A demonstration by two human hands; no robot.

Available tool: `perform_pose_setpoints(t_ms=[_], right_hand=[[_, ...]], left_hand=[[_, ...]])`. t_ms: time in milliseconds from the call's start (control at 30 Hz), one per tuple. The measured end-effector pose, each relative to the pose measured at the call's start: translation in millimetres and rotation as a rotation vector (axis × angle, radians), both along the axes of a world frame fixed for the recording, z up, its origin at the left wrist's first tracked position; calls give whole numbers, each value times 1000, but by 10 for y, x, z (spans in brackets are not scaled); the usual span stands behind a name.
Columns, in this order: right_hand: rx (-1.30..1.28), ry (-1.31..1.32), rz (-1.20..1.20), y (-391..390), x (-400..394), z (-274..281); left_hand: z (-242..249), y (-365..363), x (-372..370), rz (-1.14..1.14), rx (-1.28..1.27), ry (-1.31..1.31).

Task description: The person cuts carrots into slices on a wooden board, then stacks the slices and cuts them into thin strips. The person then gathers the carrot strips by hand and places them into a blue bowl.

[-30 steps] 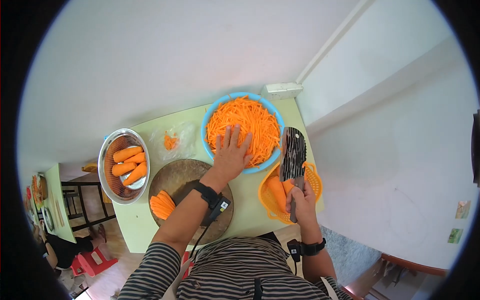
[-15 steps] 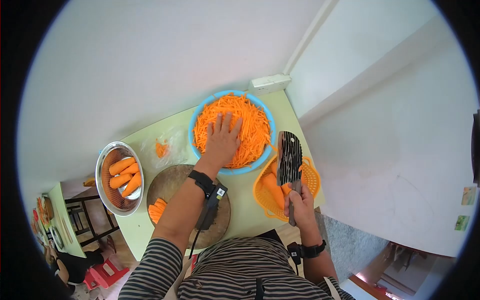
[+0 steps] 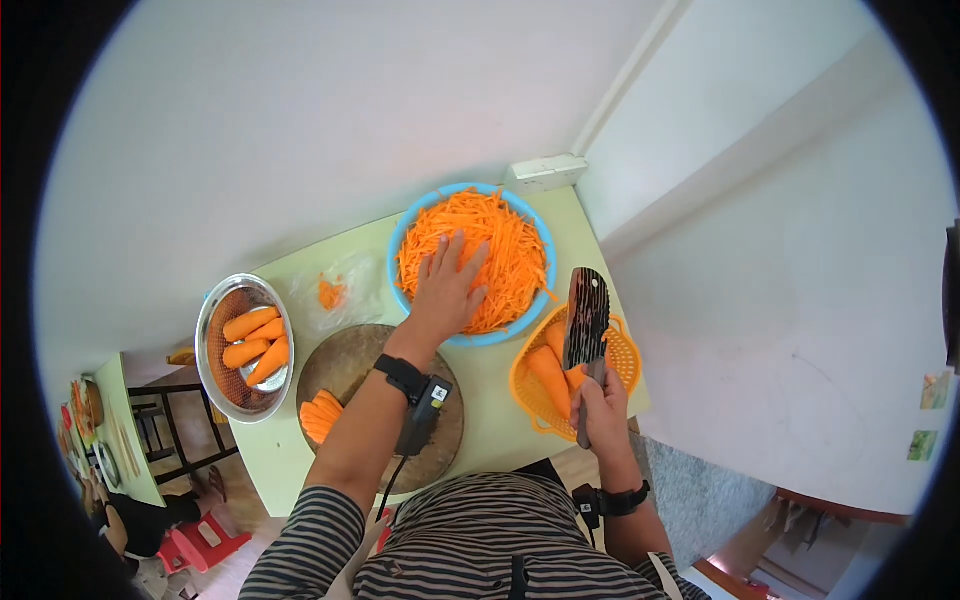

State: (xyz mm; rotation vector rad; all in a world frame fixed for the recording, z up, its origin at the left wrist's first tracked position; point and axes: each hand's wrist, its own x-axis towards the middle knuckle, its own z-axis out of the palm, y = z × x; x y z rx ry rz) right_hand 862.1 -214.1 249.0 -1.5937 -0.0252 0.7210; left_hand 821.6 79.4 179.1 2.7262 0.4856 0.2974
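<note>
the left hand point(image 3: 446, 290) lies flat with fingers spread on a heap of shredded carrot point(image 3: 500, 250), which fills one blue bowl point(image 3: 545, 250) at about 12 o'clock on the pale green table point(image 3: 490, 385). the palm presses the near edge of the heap; whatever shreds lie under it are hidden. the right hand point(image 3: 603, 410) is curled tight around the handle of one cleaver point(image 3: 586, 318), blade pointing up toward 12 o'clock, its flat face dark and ridged. the handle is mostly covered by the fingers. the blade hangs over one orange basket point(image 3: 626, 362) at 3 o'clock from the left wrist, just beside the blue bowl. about two whole carrots point(image 3: 550, 378) show in the basket, with others hidden behind the blade, so the count is unsure. one round wooden board point(image 3: 350, 365) sits under the left forearm at 6 o'clock, partly covered by the arm; a small stack of carrot slices point(image 3: 320, 415) rests on its left edge, too tightly packed to count. at 9 o'clock, one metal colander point(image 3: 215, 320) holds four peeled carrots point(image 3: 255, 340). between it and the bowl lies a clear plastic bag point(image 3: 345, 290) with a few carrot scraps, hard to make out. both wrists wear one dark band each.
</note>
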Motion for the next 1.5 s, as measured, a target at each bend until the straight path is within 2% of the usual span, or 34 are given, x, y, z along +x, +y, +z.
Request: perform_pose_setpoints(t_ms=[67, 133, 233, 400, 467, 533, 567, 633, 667, 733, 767, 833, 867, 933, 1067, 1367, 1467, 1500], right_hand=[[-62, 6, 7, 38, -34, 8], [-122, 10, 15, 90, -69, 9], [-228, 29, 64, 149, -134, -5], [-162, 41, 234, 237, -274, 73], [-140, 37, 191, 229, -290, 63], [-118, 34, 151, 211, -283, 50], [-99, 47, 121, 177, -256, 53], [-82, 60, 93, 122, -227, 78], [-67, 64, 100, 98, -228, 91], [-52, 67, 112, 70, -260, 125], [-67, 57, 142, 69, -286, 146], [-78, 50, 182, 62, -354, 142], [-59, 65, 193, 54, -396, 108], [-41, 84, 222, 39, -473, 60], [-88, 73, 360, -10, -612, 36], [-242, 53, 630, -52, -977, -215], [-319, 18, 733, -10, -1062, -269], [-337, 4, 757, 8, -1093, -294]], left_hand=[[-57, -24, -67, 0, -38, -97], [-116, -39, -109, 33, -229, -262], [-144, -74, -181, 83, -339, -336], [-172, -51, -208, 82, -338, -431], [-143, -49, -214, 98, -341, -445], [-126, -29, -220, 143, -576, -480], [-116, -27, -215, 146, -575, -481], [-35, -30, -199, 309, -1032, -605], [6, -12, -208, 309, -1031, -607], [124, 22, -258, 416, -1307, -692], [183, 37, -303, 419, -1304, -696], [266, 79, -430, 503, -1860, -876], [238, 101, -507, 513, -1851, -884], [185, 107, -697, 558, -2073, -952], [149, 53, -1298, 632, -2021, -875], [-236, -105, -3121, 985, -1485, -901], [-349, -185, -3465, 1095, -1380, -925], [-392, -213, -3541, 1138, -1287, -848]])
